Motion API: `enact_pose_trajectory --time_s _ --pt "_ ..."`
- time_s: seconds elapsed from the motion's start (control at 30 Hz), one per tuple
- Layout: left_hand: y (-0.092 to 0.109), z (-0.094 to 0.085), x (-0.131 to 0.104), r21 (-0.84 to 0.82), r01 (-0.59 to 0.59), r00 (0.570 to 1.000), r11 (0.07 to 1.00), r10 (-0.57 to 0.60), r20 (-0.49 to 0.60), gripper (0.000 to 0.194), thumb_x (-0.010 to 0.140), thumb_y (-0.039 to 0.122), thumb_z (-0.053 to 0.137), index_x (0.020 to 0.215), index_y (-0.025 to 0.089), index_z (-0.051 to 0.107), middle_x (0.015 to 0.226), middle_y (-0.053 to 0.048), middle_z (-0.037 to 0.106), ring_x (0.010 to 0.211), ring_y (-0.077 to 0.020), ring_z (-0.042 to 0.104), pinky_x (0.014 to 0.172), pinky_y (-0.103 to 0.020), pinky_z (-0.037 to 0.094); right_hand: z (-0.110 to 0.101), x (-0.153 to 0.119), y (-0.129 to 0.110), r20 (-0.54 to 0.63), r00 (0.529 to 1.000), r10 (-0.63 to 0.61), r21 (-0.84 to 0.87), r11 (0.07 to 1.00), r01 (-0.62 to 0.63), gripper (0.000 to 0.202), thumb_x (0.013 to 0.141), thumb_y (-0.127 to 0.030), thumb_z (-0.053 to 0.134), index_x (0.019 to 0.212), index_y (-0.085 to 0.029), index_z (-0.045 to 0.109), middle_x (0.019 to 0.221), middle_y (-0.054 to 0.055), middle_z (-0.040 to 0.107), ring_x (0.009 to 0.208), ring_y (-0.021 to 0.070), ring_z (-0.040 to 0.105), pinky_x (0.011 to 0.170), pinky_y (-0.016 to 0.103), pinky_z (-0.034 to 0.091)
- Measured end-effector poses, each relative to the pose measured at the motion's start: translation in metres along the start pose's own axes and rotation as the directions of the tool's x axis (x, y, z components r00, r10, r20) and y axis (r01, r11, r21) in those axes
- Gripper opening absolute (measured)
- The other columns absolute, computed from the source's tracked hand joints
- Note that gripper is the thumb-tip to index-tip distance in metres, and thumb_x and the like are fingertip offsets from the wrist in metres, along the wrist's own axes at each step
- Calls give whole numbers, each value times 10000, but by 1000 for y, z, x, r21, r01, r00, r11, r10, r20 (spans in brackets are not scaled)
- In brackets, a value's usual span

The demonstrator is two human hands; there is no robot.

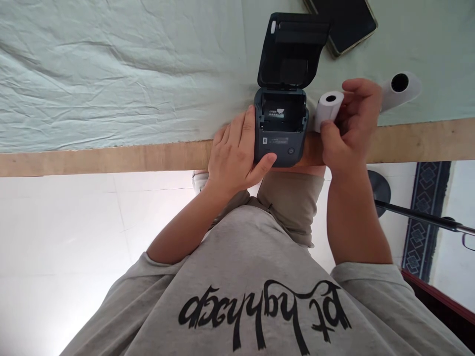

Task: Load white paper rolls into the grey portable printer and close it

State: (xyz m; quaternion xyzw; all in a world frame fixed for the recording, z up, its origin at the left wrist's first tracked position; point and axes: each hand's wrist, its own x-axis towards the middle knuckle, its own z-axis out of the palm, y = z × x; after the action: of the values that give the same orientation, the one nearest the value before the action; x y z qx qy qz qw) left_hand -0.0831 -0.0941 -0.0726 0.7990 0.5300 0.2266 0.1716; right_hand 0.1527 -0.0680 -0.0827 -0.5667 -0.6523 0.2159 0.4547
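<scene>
A small dark portable thermal printer (276,148) lies at the table's front edge. Its lid (293,52) is swung up and back, and the paper bay (284,111) shows bare walls and a white sticker. My left hand (233,148) holds the printer steady, fingers straight along its left side and thumb over the lower front corner. Just right of the printer, a white paper roll (328,110) stands upright, its core hole facing up. My right hand (352,121) has hold of this roll, with the thumb against its near side and the other fingers curled at its right.
A second white paper roll (408,91) stands to the right of my right hand. Behind the printer lies a dark phone-like slab (345,24). A pale green cloth (129,74) covers the table behind its bare wooden edge (111,158). A black stand (378,190) is on the floor at right.
</scene>
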Motion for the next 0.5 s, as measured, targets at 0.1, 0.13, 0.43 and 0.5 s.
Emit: enact_pose_trajectory --time_s 0.1,0.13,0.43,0.5 --pt "0 0 0 -5 7 1000 1000 -7 2 1021 925 817 56 1575 84 340 1504 -252 510 1377 -394 497 1143 -499 348 -1 0 0 -21 1000 4 29 1000 -4 385 841 -363 539 1221 -340 486 939 40 601 851 231 612 778 437 524" --pt "0 0 0 -7 10 1000 1000 -10 5 1019 924 819 63 1575 86 339 1505 -251 508 1377 -394 496 1143 -498 347 -1 0 0 -24 1000 3 57 998 -2 368 844 -344 521 1211 -327 495 925 40 599 842 229 604 772 433 517" --pt "2 -1 0 19 9 1000 1000 -9 9 1022 932 804 39 1565 62 344 1498 -260 510 1371 -393 510 1141 -474 349 -2 3 -1 -45 996 -77 93 992 81 245 845 -291 625 1072 -271 534 1008 19 555 873 173 597 828 377 519" --pt "2 -1 0 24 7 1000 1000 -7 11 1030 933 800 39 1561 42 344 1497 -273 505 1371 -401 509 1141 -479 349 -1 2 0 -29 998 -64 106 992 67 280 834 -301 671 1072 -277 524 1033 22 593 909 185 620 860 389 520"
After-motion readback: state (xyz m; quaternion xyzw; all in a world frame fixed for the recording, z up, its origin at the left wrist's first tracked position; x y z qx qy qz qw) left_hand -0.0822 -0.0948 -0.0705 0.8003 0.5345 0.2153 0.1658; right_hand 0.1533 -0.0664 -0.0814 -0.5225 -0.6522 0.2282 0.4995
